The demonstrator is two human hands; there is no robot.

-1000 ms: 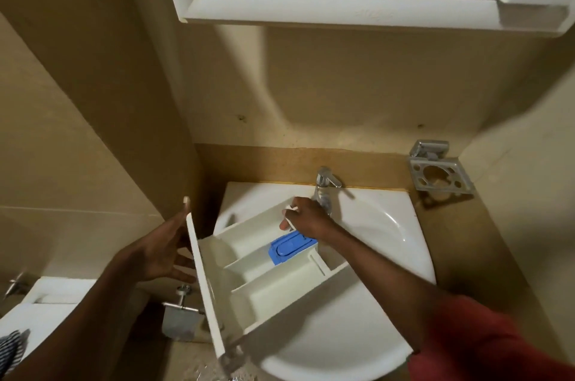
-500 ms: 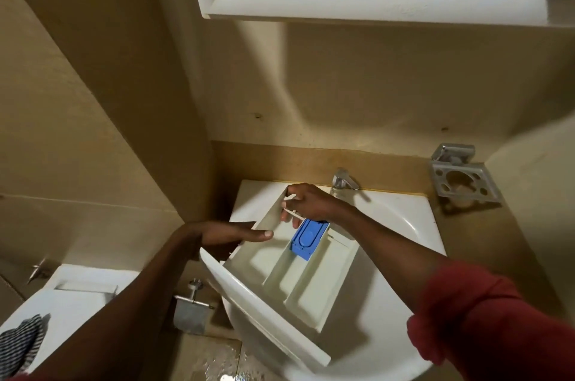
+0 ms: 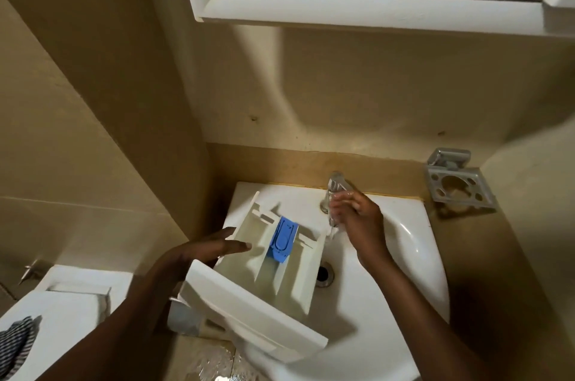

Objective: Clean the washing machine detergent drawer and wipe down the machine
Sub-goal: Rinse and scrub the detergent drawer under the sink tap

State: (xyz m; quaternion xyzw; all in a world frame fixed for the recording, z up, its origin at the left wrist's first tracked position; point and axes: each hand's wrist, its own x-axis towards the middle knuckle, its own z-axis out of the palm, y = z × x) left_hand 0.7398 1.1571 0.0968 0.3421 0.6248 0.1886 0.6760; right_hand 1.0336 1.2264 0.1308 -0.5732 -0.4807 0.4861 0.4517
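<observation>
Rinse stage, prob: detergent drawer (image 3: 273, 275) lies across washbasin (image 3: 407, 259), front panel twd 7 o'clock, left hand (image 3: 199, 251) flat-fingered steadying its 9 o'clock wall, right hand (image 3: 361, 222) at tap (image 3: 335, 184) at 1 o'clock, grip unclear (blur); next needs compartments swung under spout.

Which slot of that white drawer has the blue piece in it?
The middle slot of the detergent drawer holds the blue insert; both outer slots are bare.
</observation>
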